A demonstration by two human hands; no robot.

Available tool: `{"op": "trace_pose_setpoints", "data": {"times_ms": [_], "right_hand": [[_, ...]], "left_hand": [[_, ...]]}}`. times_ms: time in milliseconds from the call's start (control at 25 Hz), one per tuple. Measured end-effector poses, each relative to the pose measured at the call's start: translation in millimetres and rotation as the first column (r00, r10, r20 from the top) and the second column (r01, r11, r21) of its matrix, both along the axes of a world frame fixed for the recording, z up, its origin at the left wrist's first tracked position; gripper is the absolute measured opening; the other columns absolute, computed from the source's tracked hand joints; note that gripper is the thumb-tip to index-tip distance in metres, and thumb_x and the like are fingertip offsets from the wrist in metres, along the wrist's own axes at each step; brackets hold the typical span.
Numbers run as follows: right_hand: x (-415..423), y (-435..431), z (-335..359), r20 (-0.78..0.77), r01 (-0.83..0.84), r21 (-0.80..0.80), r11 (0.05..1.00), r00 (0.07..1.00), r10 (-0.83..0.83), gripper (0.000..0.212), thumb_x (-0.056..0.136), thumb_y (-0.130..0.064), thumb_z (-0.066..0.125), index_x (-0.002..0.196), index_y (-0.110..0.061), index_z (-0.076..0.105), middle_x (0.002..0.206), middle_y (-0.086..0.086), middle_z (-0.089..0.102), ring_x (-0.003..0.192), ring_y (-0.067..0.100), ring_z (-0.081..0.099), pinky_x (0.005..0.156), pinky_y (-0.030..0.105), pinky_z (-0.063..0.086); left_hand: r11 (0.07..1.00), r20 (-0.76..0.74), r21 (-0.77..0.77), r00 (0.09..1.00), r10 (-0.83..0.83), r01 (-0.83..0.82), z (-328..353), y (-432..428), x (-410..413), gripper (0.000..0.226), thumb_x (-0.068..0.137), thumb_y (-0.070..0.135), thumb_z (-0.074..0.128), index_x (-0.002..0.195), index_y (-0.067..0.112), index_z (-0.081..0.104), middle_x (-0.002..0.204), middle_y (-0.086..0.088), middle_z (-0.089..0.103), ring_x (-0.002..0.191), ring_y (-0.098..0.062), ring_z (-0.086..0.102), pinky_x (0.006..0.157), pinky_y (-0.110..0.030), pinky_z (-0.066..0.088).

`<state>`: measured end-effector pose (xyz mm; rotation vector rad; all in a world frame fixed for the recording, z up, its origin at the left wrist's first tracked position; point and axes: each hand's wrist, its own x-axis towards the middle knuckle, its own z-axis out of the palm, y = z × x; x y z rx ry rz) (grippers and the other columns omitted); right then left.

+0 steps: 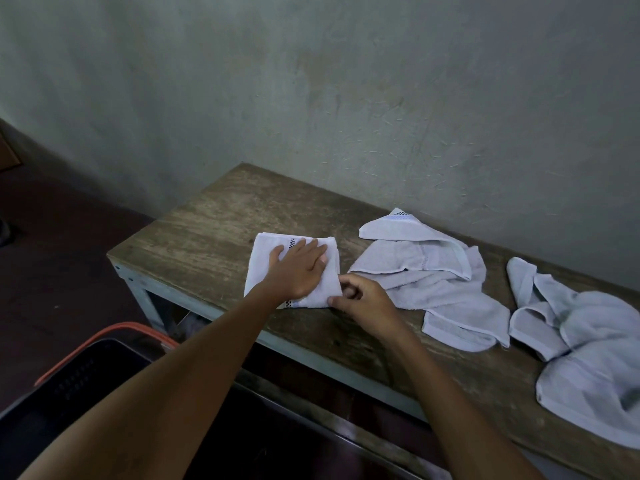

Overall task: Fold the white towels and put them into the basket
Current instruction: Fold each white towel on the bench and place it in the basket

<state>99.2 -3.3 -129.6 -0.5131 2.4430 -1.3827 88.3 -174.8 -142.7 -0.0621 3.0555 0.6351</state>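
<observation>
Worn brown wood tops the desk, whose near edge runs from centre left to the lower right of the frame. At centre lies a folded white towel, close to that edge. The left hand presses flat on it, fingers straight and together. The right hand pinches its near right corner. Just right, a loose towel sprawls; a second loose towel lies at the right border. Bare wood stays open on the desk's left end. A dark basket with an orange rim sits lower left, below the desk.
</observation>
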Motion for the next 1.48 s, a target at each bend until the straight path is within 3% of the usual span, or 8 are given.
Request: {"op": "trace_pose_setpoints", "data": {"times_ms": [80, 200, 400, 640, 960, 1240, 1320, 1480], "right_hand": [[0, 3, 5, 0.061, 0.006, 0.04, 0.999, 0.998, -0.008, 0.02, 0.083, -0.024, 0.066, 0.103, -0.025, 0.069, 0.076, -0.006, 0.061, 0.07, 0.007, 0.056, 0.067, 0.023, 0.044], [0, 2, 11, 0.19, 0.072, -0.071, 0.995, 0.98, -0.058, 0.022, 0.085, -0.02, 0.064, 0.107, -0.023, 0.068, 0.09, -0.009, 0.068, 0.079, 0.005, 0.061, 0.071, 0.021, 0.045], [-6, -1, 10, 0.426, 0.16, -0.206, 0.965, 0.903, -0.059, 0.031, 0.085, -0.009, 0.06, 0.117, -0.012, 0.062, 0.071, -0.001, 0.061, 0.057, 0.007, 0.05, 0.045, 0.014, 0.038], [-9, 3, 18, 0.339, -0.046, 0.144, 0.989, 0.941, -0.006, 0.021, 0.081, -0.022, 0.063, 0.102, -0.023, 0.07, 0.076, -0.007, 0.064, 0.066, 0.009, 0.052, 0.055, 0.023, 0.036], [-11, 2, 11, 0.544, 0.008, -0.004, 1.0, 0.839, -0.004, 0.007, 0.085, -0.011, 0.06, 0.082, -0.014, 0.055, 0.046, -0.004, 0.035, 0.037, 0.009, 0.025, 0.037, 0.018, 0.015], [-13, 8, 2, 0.453, 0.048, -0.219, 0.975, 0.89, 0.058, 0.024, 0.086, -0.006, 0.061, 0.11, -0.012, 0.065, 0.061, 0.007, 0.053, 0.033, 0.008, 0.026, 0.033, 0.017, 0.02], [-14, 12, 2, 0.448, -0.028, -0.14, 0.99, 0.89, 0.089, 0.023, 0.087, -0.009, 0.062, 0.108, -0.014, 0.067, 0.075, 0.013, 0.053, 0.034, 0.009, 0.027, 0.033, 0.019, 0.021], [-13, 15, 10, 0.319, -0.161, 0.129, 0.978, 0.941, 0.113, 0.013, 0.087, -0.02, 0.063, 0.098, -0.02, 0.07, 0.072, 0.008, 0.053, 0.04, 0.011, 0.034, 0.037, 0.02, 0.026]], "left_hand": [[0.999, -0.014, -0.047, 1.0, 0.003, -0.003, -3, 1, 0, 0.048, 0.101, 0.041, 0.016, 0.148, 0.03, 0.018, 0.158, 0.008, 0.013, 0.146, -0.01, 0.005, 0.115, -0.045, 0.0], [0.997, -0.015, -0.071, 1.0, 0.007, -0.008, -4, 3, -1, 0.049, 0.101, 0.042, 0.016, 0.148, 0.031, 0.016, 0.158, 0.008, 0.012, 0.146, -0.01, 0.004, 0.115, -0.046, 0.0], [0.997, -0.023, -0.074, 1.0, 0.005, -0.007, -5, 2, -1, 0.049, 0.101, 0.042, 0.016, 0.148, 0.031, 0.016, 0.158, 0.008, 0.012, 0.146, -0.01, 0.004, 0.115, -0.046, 0.001], [0.995, -0.016, -0.097, 1.0, 0.013, -0.014, -4, 3, 0, 0.05, 0.1, 0.042, 0.018, 0.149, 0.031, 0.014, 0.158, 0.008, 0.01, 0.146, -0.011, 0.003, 0.115, -0.045, 0.0], [0.989, -0.009, -0.149, 1.0, 0.022, -0.023, -1, 8, 0, 0.051, 0.1, 0.042, 0.02, 0.149, 0.029, 0.013, 0.158, 0.004, 0.01, 0.146, -0.016, 0.004, 0.115, -0.051, 0.001], [1.0, 0.022, -0.018, 0.999, 0.026, -0.025, 15, 10, -14, 0.047, 0.1, 0.041, 0.021, 0.144, 0.026, 0.029, 0.156, 0.001, 0.022, 0.145, -0.016, 0.013, 0.114, -0.053, 0.002], [0.998, 0.035, -0.059, 0.999, -0.014, 0.016, 9, 9, -10, 0.049, 0.1, 0.042, 0.018, 0.147, 0.028, 0.021, 0.158, 0.002, 0.014, 0.146, -0.017, 0.005, 0.114, -0.053, 0.0], [0.992, 0.006, -0.122, 1.0, -0.026, 0.027, 0, 9, -9, 0.051, 0.1, 0.044, 0.017, 0.149, 0.03, 0.012, 0.159, 0.002, 0.007, 0.146, -0.017, 0.0, 0.114, -0.053, -0.002]]}}
